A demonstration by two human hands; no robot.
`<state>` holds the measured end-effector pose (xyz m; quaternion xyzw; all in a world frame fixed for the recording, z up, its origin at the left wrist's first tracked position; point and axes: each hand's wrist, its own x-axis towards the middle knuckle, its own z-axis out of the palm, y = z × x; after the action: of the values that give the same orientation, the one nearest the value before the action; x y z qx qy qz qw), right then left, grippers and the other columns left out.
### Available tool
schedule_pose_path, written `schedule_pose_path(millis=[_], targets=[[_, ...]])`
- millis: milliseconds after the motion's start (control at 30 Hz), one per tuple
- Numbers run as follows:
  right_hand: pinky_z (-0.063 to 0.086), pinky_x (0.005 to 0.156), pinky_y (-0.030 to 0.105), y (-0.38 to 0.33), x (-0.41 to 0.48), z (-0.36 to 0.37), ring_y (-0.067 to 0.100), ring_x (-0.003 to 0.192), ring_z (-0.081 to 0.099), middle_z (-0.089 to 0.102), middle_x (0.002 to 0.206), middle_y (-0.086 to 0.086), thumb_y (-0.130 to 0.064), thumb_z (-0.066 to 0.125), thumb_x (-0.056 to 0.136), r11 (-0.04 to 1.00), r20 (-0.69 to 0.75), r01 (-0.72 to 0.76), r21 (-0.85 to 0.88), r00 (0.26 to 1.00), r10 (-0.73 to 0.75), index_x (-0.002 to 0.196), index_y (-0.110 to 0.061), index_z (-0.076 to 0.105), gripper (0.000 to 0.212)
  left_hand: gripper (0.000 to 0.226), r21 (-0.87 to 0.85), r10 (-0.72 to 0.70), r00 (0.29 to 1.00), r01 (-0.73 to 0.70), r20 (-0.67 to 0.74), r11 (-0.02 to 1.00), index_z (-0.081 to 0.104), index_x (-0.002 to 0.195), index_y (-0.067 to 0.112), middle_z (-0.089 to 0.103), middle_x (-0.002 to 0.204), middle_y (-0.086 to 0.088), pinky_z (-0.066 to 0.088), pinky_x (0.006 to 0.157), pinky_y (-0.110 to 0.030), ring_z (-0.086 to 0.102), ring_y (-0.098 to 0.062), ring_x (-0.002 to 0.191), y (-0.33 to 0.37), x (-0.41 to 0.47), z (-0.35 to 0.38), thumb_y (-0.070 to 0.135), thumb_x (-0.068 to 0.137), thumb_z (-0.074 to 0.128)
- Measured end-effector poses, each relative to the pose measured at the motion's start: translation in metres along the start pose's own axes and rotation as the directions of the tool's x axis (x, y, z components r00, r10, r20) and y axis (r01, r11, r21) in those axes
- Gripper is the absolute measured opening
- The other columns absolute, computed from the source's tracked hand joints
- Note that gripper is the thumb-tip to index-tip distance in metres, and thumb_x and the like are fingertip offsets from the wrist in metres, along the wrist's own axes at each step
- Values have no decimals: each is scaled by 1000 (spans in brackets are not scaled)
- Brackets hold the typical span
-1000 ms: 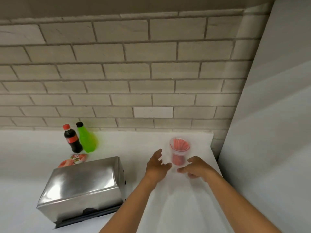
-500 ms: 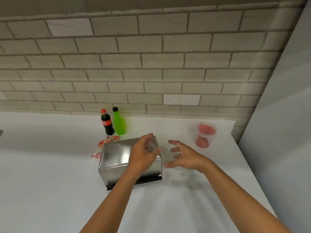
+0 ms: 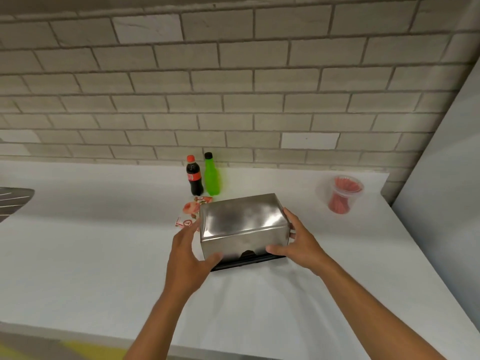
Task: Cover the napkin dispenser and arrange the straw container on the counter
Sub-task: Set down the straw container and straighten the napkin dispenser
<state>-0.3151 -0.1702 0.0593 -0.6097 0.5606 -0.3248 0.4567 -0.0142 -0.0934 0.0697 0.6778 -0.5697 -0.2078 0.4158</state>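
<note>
Napkin dispenser [image 3: 244,226] sits mid-worktop [image 3: 91,242], its steel cover seemingly on; left hand [image 3: 189,258] and right hand [image 3: 298,242] clasp its two ends; straw container [image 3: 340,194] stands well right of it, upright; only final squaring looks left.
</note>
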Motion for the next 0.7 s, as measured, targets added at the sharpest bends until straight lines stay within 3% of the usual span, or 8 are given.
schedule_pose_path(millis=[100, 233, 333, 433, 600, 700], targets=[[49, 107, 29, -1, -1, 9, 5, 126, 55, 52, 137, -31, -49, 97, 67, 998, -101, 28, -52, 994, -33, 158, -47, 31, 113, 108, -73, -40, 998, 43, 53, 996, 30, 158, 52, 42, 147, 18, 52, 107, -43, 46, -12, 137, -15, -3, 8, 35, 74, 96], [48, 113, 37, -4, 1, 14, 10, 125, 54, 54, 133, -22, -46, 94, 72, 998, -209, 40, -57, 977, -51, 157, -38, 41, 101, 104, -156, -24, 998, 33, 62, 987, 30, 155, 60, 47, 130, 34, 54, 85, -19, 54, -9, 124, -23, 1, 26, 19, 81, 92], [51, 110, 37, -4, 4, 17, 1, 116, 57, 55, 122, -33, -42, 94, 75, 996, -240, 42, -73, 969, -58, 154, -36, 46, 93, 94, -154, -45, 999, 42, -11, 987, 39, 152, 57, 50, 127, 29, 58, 94, -34, 60, -12, 115, -23, 8, 35, 18, 85, 90], [59, 100, 41, -2, 9, 20, -14, 103, 59, 56, 112, -41, -38, 95, 74, 997, -274, 39, -70, 960, -57, 146, -40, 52, 84, 80, -72, -13, 998, 8, -68, 997, 43, 149, 53, 56, 127, 20, 59, 92, -42, 64, -14, 105, -23, 12, 37, 22, 89, 85], [57, 104, 45, -1, 14, 14, 12, 122, 62, 63, 129, -22, -44, 96, 71, 996, -294, 36, -77, 954, -57, 149, -37, 52, 90, 70, -5, -13, 998, 12, -60, 1000, 47, 145, 51, 64, 132, 9, 60, 89, -46, 69, -18, 104, -22, 24, 38, 25, 91, 83], [56, 105, 46, 4, 17, 7, 16, 130, 59, 59, 138, -20, -43, 95, 73, 997, -308, 27, -70, 950, -48, 153, -35, 49, 93, 68, -55, -10, 999, 8, -31, 998, 50, 143, 50, 64, 136, 10, 60, 93, -47, 69, -22, 110, -17, 30, 44, 21, 91, 83]])
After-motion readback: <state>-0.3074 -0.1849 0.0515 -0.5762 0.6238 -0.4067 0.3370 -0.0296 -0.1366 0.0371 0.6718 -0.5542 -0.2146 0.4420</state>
